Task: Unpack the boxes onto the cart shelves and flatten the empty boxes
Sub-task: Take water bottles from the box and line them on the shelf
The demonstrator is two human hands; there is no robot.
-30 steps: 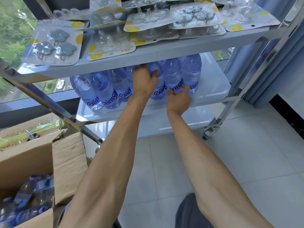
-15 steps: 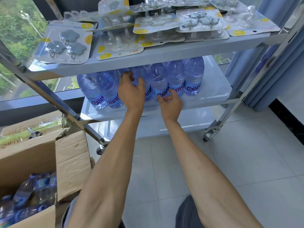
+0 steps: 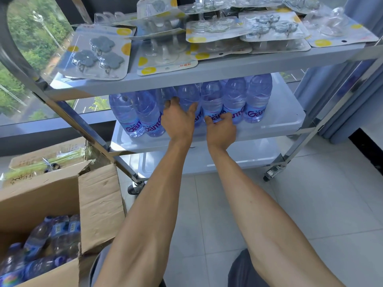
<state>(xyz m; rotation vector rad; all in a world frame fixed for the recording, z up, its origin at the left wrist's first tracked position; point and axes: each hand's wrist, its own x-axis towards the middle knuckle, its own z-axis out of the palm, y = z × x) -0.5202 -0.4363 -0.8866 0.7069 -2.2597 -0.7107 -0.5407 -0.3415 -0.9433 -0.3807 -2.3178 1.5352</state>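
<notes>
A row of water bottles (image 3: 234, 100) is stood on the cart's middle shelf (image 3: 286, 119), bare tray left to its right and along the front lip. The left hand (image 3: 179, 119) is spread against the bottles, gripping nothing; the right hand (image 3: 221, 129) is curled at one bottle's base. An open cardboard box (image 3: 99, 201) of bottles is set lower left.

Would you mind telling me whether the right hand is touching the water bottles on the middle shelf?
Touching. The head view shows the right hand with fingertips curled onto a bottle label.
</notes>
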